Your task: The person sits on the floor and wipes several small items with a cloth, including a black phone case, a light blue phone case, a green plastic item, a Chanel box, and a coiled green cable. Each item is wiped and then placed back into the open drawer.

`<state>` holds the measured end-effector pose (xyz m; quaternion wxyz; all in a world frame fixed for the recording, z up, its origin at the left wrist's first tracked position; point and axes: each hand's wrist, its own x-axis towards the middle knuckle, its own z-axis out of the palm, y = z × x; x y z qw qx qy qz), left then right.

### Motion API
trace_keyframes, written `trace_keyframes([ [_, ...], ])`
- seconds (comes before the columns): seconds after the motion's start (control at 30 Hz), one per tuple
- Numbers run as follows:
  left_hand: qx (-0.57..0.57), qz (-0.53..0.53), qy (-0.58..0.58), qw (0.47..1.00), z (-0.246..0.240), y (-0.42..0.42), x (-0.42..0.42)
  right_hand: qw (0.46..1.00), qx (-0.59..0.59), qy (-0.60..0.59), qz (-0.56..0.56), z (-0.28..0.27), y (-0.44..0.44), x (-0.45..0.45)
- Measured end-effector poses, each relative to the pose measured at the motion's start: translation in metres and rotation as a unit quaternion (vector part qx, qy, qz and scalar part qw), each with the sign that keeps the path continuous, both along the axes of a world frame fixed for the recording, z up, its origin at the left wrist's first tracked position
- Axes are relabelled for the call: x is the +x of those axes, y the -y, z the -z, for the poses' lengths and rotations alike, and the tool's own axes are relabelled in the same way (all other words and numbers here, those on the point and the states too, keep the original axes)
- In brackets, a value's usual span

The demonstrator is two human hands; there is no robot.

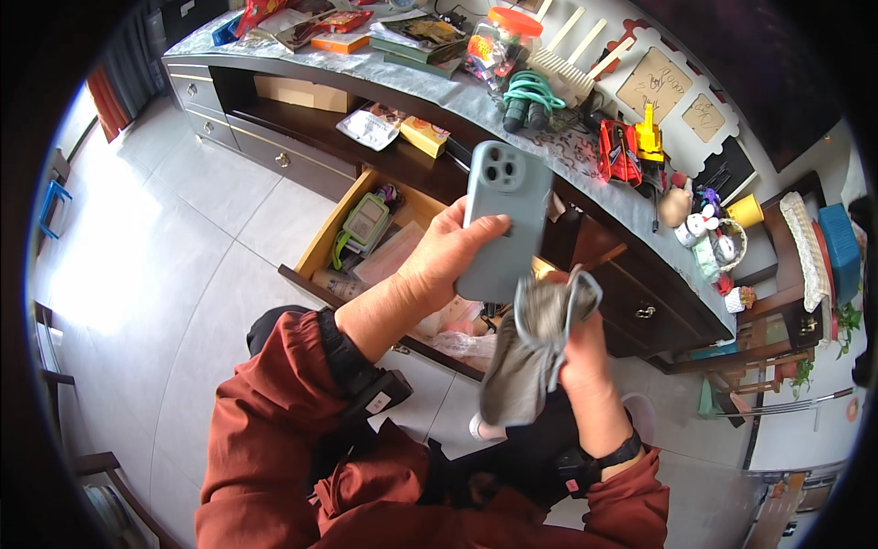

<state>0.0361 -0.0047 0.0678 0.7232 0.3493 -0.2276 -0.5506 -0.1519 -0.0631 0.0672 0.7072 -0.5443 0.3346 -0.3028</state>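
My left hand (pixel 446 250) grips a smartphone in a grey-blue case (pixel 511 206), thumb across its back, camera lenses towards me. A grey cloth with pale blue edging (pixel 518 374) hangs folded from my right hand (pixel 586 353), close to the phone's lower end. Both are above a pulled-out drawer (pixel 322 264) with light wooden sides. Inside it, a green-framed device or case (pixel 365 218) lies at the left, and crumpled clear plastic (pixel 466 343) shows near the front. The phone and my arms hide part of the drawer's contents.
The long dark cabinet (pixel 267 161) carries a cloth-covered top with a red-lidded jar (pixel 504 44), a green-corded bundle (pixel 531 99), a yellow toy (pixel 648 137) and plush toys (pixel 696 226). A yellow box (pixel 424 136) sits on the open shelf. Tiled floor (pixel 199 226) extends left.
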Motion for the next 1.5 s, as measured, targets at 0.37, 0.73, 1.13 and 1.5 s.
trace_keyframes([
  [0.37, -0.024, 0.094, -0.174, 0.98, 0.026, 0.025, -0.002, 0.972, -0.061, 0.211, 0.078, -0.047, 0.033, 0.012],
  [0.73, 0.125, 0.163, -0.178, 0.962, 0.044, 0.05, -0.032, 0.831, -0.527, -0.152, 0.094, 0.052, 0.088, 0.082],
  [1.13, 0.053, 0.274, -0.11, 0.954, 0.062, 0.045, -0.026, 0.969, 0.07, 0.208, 0.117, 0.037, 0.122, 0.064],
  [1.5, 0.01, 0.239, 0.26, 0.935, 0.055, 0.034, -0.034, 0.919, -0.391, -0.02, -0.054, 0.028, 0.069, 0.066],
])
